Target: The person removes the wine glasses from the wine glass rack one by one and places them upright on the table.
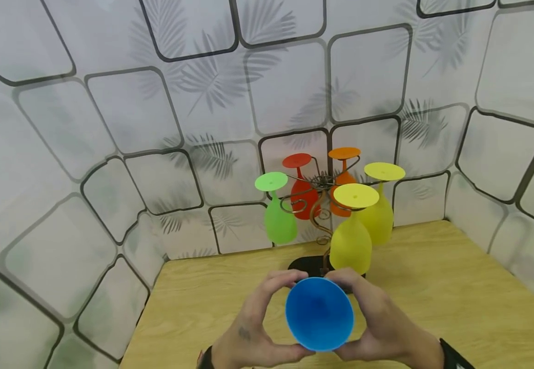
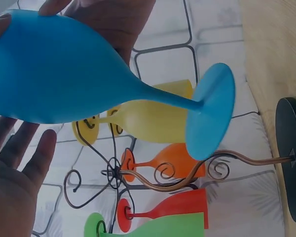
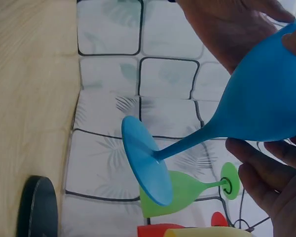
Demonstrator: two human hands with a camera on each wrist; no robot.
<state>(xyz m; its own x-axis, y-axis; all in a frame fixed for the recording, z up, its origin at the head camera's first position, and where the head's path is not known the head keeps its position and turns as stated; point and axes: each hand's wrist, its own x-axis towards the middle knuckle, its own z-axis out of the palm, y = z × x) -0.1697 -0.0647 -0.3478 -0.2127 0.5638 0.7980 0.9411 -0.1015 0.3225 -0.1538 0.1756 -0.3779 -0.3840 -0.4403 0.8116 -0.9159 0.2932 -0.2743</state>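
Observation:
A blue wine glass (image 1: 320,314) is held in both hands, its wide mouth facing the head camera. My left hand (image 1: 260,328) grips one side of the bowl, thumb below and fingertips at the top of the rim. On the opposite side my right hand (image 1: 380,323) holds it in the same way. Both wrist views show the blue stem and round foot (image 2: 210,111) free of the hands, pointing toward the rack. Behind the glass stands a scrolled metal rack (image 1: 321,212) with a dark round base (image 2: 290,160).
Upside down on the rack hang a green glass (image 1: 280,220), a red glass (image 1: 304,197), an orange glass (image 1: 344,177) and two yellow glasses (image 1: 351,246). The rack stands on a wood-grain table (image 1: 451,277), against patterned cloth walls (image 1: 221,113) at the back and sides.

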